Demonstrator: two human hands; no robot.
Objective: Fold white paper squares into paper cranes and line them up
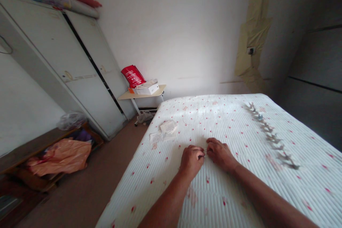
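The left hand (191,160) and right hand (220,154) sit close together on a white ribbed mattress cover (213,199) flecked with red, near the bed's middle. The fingers (199,151) of both are clenched inward, pinching a tiny pale sliver (205,154) between them, too small to identify. Toward the bed's right edge runs a long row of dry, grey-brown sprigs (269,133), and near the far left edge lie loose paper slips (165,131), their print unreadable. Beyond the far corner, a small pale counter (155,91) carries a white box (146,89) and a glossy red packet (133,76) — its lettering is too blurred to read.
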